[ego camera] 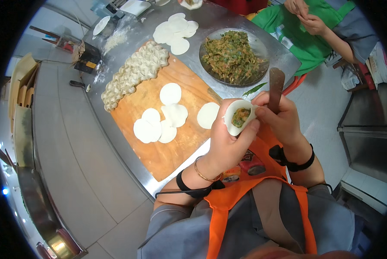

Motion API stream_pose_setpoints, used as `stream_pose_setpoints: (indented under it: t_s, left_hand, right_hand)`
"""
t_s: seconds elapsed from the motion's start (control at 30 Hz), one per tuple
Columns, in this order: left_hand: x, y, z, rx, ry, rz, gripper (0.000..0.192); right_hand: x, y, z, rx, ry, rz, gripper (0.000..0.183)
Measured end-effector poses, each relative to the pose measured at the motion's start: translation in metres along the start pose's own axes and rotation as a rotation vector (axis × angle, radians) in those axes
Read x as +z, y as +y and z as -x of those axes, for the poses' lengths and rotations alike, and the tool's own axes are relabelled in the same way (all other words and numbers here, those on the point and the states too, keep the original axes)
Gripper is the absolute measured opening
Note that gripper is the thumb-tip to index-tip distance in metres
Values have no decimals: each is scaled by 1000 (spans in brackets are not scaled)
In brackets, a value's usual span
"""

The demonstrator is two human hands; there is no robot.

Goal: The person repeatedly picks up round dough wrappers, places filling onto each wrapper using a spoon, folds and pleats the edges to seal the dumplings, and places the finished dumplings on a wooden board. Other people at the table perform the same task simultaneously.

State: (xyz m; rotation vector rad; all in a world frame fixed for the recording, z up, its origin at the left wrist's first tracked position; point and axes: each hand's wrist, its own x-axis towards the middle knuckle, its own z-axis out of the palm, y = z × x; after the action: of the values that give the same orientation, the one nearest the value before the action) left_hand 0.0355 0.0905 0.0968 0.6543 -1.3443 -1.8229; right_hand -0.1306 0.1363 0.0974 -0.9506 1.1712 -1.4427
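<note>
My left hand (227, 139) cups a round dough wrapper (234, 130) with a mound of green-and-brown filling (240, 117) in its middle. At the wrapper's right edge, my right hand (279, 113) pinches the dough between thumb and finger. A flat spatula (276, 85) also sits in my right hand, its broad end pointing up. Several loose wrappers (174, 115) lie on the wooden board (187, 76), one (208, 115) of them just left of my left hand. Rows of pleated dumplings (138, 71) stand along the board's far left edge.
A round metal dish (206, 69) heaped with filling stands beyond my hands, with a green leaf (255, 89) near it. More wrappers (177, 30) lie on the steel table (132, 26). A black container (87, 58) stands at the left. Across the table, a person in a green apron (313, 48) works.
</note>
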Motion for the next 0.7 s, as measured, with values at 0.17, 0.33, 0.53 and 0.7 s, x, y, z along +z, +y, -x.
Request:
stream_pose_setpoints:
  t_s: [0.17, 0.33, 0.53, 0.7]
  left_hand:
    - [-9, 3, -10, 426, -18, -412, 28]
    - [-9, 4, -12, 465, -13, -429, 27]
    - [-12, 22, -2, -24, -165, -274, 29]
    - [-15, 48, 12, -182, -345, 1, 31]
  right_hand:
    - [8, -4, 5, -303, 78, 417, 10]
    - [14, -9, 6, -528, 100, 617, 11]
    - [6, -21, 6, -513, -13, 715, 22]
    - [19, -27, 5, -528, -184, 542, 25]
